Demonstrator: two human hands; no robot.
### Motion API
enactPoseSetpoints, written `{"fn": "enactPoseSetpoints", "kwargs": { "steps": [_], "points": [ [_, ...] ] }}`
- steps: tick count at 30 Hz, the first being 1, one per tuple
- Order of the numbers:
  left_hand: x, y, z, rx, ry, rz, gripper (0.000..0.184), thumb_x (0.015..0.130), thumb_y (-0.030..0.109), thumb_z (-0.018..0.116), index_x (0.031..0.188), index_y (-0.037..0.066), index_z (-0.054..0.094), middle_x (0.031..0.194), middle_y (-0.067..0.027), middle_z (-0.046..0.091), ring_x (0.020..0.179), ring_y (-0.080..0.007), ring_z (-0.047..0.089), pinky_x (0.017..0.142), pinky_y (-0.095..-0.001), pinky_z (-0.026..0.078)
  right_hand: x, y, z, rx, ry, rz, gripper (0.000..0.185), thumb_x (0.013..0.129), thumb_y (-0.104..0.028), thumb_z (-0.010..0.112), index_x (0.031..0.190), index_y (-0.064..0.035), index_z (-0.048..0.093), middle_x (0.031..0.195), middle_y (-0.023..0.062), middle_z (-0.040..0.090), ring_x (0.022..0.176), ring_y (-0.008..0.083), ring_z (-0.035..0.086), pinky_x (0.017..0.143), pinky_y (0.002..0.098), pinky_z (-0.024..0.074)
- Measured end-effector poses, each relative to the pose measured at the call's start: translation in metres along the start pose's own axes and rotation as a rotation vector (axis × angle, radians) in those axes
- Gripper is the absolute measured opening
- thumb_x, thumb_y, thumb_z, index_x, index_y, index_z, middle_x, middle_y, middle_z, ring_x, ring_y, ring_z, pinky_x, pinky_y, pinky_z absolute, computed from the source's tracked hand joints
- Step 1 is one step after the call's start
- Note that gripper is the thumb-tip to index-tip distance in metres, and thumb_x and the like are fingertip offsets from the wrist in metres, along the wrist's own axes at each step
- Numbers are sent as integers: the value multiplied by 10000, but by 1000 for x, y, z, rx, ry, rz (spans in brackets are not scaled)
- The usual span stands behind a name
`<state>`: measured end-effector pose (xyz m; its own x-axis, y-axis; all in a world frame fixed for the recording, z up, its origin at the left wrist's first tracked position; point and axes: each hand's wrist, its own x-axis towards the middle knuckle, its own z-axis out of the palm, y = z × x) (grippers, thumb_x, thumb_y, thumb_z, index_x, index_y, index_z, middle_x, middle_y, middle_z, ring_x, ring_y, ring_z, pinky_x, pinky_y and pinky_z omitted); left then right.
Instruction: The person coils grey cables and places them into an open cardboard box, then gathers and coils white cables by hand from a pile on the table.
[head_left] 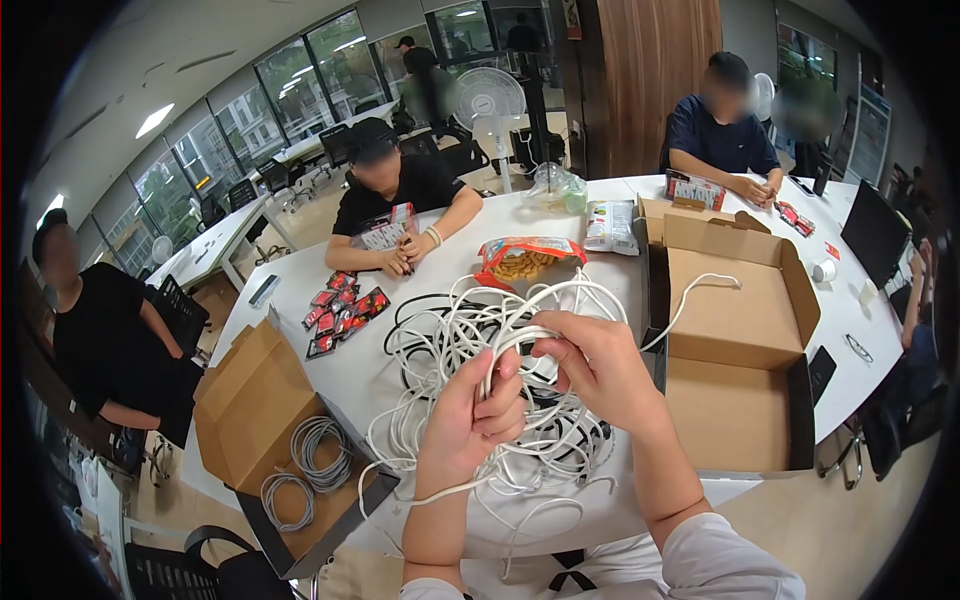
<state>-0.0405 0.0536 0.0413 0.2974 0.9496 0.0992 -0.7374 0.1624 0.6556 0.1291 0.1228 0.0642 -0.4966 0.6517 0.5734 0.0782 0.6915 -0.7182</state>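
Observation:
A loose heap of white cables (pixel 415 385), with some black cable among it, covers the table in front of me. My left hand (pixel 478 408) is closed around several strands of white cable. Just to its right, my right hand (pixel 598 362) pinches the upper part of the same bundle, whose loops arch up between and behind both hands. A few loose ends hang toward the table's front edge. Left of my hands, coils of grey cable (pixel 320 455) lie inside an open cardboard box (pixel 245 395).
Another open box (pixel 735 410) stands right, a white cable end over its lid. Behind the heap are an orange snack bag (pixel 530 262), a white packet (pixel 611 228) and small red packets (pixel 345 312). Two people sit across the table; one stands left. A monitor (pixel 880 240) is at right.

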Motion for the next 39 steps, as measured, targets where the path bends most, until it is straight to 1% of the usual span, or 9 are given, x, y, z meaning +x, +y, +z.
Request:
{"fn": "enactPoseSetpoints", "kwargs": {
  "steps": [5, 11, 14, 18, 21, 25, 28, 33, 39],
  "points": [
    [6, -7, 4, 42, 80, 45, 342, 968, 375, 367, 757, 111, 418, 497, 42, 293, 400, -86, 289, 410, -254, 325, 3, 13, 6, -99, 130, -235, 158, 844, -5, 583, 999, 9, 609, 702, 126, 620, 558, 201, 610, 514, 291, 463],
    [10, -12, -1, 165, 59, 84, 370, 943, 397, 360, 732, 102, 433, 487, 15, 367, 404, -113, 382, 456, -287, 437, 2, 7, 1, 13, 77, -167, 154, 835, 15, 563, 977, 20, 623, 710, 139, 612, 572, 218, 598, 535, 299, 466],
    [8, -11, 0, 202, 11, 73, 377, 940, 407, 364, 781, 81, 466, 487, -1, 400, 379, -109, 408, 432, -279, 454, 0, 4, -2, 89, -15, -104, 163, 861, -30, 560, 1012, 23, 589, 822, 185, 629, 698, 296, 637, 617, 344, 486],
    [8, -12, 5, 191, 119, 88, 354, 942, 381, 399, 868, 48, 496, 503, -18, 427, 341, -110, 409, 384, -270, 447, 0, 0, -3, 100, 1, -84, 150, 882, -49, 555, 998, 32, 604, 767, 168, 627, 604, 231, 612, 558, 311, 474],
    [10, -13, 14, 277, 256, 194, 319, 939, 345, 436, 895, 35, 497, 522, -20, 436, 369, -121, 438, 424, -280, 467, 0, -1, -5, 112, 31, -26, 136, 891, -72, 561, 952, 31, 626, 692, 151, 610, 522, 199, 559, 508, 287, 447],
    [8, -10, 12, 381, 219, 155, 304, 942, 331, 426, 898, 38, 494, 519, -10, 412, 426, -140, 491, 508, -288, 489, -2, 1, -5, 103, 85, -25, 141, 894, -100, 573, 903, 22, 644, 620, 127, 580, 474, 172, 501, 482, 275, 421],
    [6, -12, 5, 388, 103, 121, 344, 966, 370, 366, 857, 65, 481, 483, 25, 341, 396, -111, 412, 445, -259, 419, -3, 1, -6, 113, 73, 7, 144, 900, -106, 565, 911, 11, 647, 599, 106, 572, 470, 147, 504, 478, 273, 418],
    [5, -6, -4, -7, -26, -6, 458, 981, 506, 272, 767, 129, 419, 470, 75, 216, 392, -67, 206, 390, -236, 203, -3, -8, -4, 283, 82, 167, 185, 940, -111, 483, 1033, -33, 623, 545, 21, 556, 480, 54, 538, 453, 206, 414],
    [-2, -3, 0, -107, 13, 125, 433, 978, 522, 276, 747, 175, 390, 460, 68, 178, 378, -77, 142, 394, -253, 125, -6, -1, 11, 663, 111, 129, 271, 988, -157, 416, 1166, 29, 502, 821, 47, 582, 642, 78, 570, 592, 206, 461]
  ]
}}
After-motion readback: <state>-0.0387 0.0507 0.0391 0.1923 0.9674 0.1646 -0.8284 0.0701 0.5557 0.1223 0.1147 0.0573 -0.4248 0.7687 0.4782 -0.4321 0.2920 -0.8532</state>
